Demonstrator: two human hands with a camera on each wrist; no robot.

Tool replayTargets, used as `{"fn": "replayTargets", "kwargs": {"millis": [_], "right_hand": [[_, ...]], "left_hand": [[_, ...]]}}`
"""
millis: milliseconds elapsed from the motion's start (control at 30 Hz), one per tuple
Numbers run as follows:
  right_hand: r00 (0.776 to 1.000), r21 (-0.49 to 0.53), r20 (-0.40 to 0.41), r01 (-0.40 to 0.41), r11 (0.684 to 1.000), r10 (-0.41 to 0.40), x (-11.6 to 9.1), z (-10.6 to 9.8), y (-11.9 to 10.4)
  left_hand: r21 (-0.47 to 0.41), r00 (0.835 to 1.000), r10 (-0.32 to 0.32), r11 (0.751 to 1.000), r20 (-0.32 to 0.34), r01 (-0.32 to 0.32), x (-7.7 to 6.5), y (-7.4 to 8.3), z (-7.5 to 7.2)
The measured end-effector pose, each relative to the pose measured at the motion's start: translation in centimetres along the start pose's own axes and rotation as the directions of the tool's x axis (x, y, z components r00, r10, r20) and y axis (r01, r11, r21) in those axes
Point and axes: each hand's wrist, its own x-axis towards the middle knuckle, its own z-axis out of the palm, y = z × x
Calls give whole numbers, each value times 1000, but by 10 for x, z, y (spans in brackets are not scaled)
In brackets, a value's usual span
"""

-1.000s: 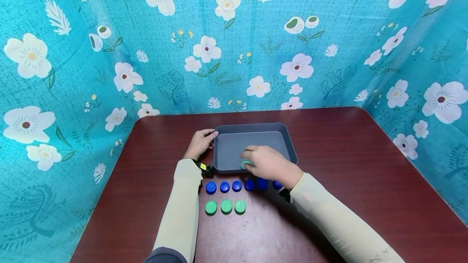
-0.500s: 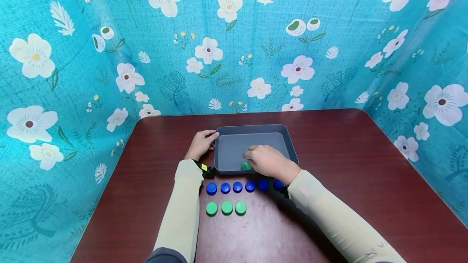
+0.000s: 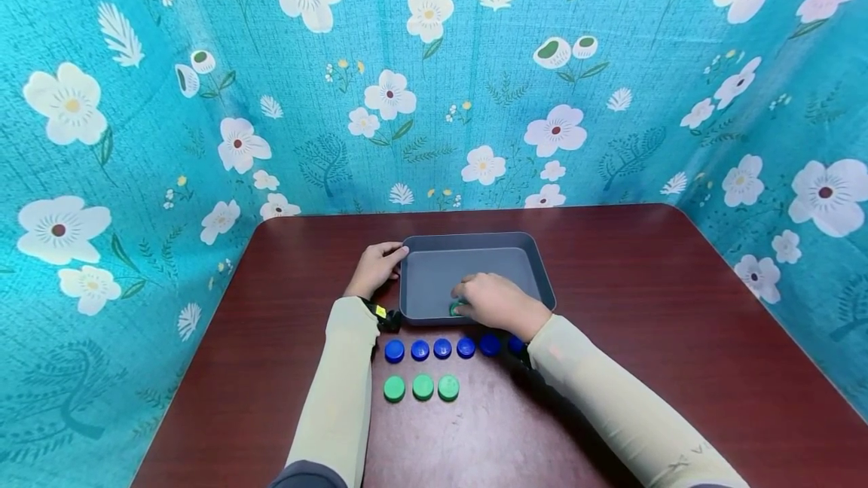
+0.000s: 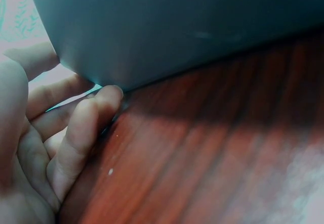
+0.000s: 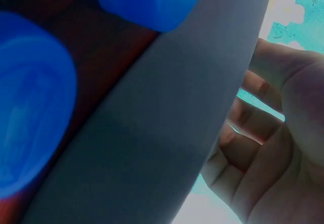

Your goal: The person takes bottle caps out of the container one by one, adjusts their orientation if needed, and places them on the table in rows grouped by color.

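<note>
In the head view, my left hand (image 3: 374, 268) holds the left side of the grey tray (image 3: 410, 277), its thumb at the rim. The left wrist view shows the fingers (image 4: 73, 138) curled against the tray's lower corner. My right hand (image 3: 498, 301) reaches over the tray's near wall and pinches a green bottle cap (image 3: 454, 309) at the tray floor by that wall. Fingers partly cover this cap. From the right wrist camera, the tray wall (image 5: 147, 118) hides the fingertips and the cap.
A row of several blue bottle caps (image 3: 443, 349) lies along the tray's near side; the rightmost is partly under my right wrist. Nearer lie three green bottle caps (image 3: 423, 387). A flowered cloth (image 3: 420, 96) hangs behind the dark red table (image 3: 610, 262).
The green cap, earlier tilted in my right fingers, now sits low by the tray's near wall, with the fingers still at it. My left hand stays on the tray; the view shifts slightly.
</note>
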Motion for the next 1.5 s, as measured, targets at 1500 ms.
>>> {"fn": "replayTargets", "kwargs": {"millis": [1500], "right_hand": [[999, -32, 24, -36, 999, 36, 8, 8, 13]], "left_hand": [[-1, 1000, 0, 1000, -10, 0, -1, -1, 2]]}}
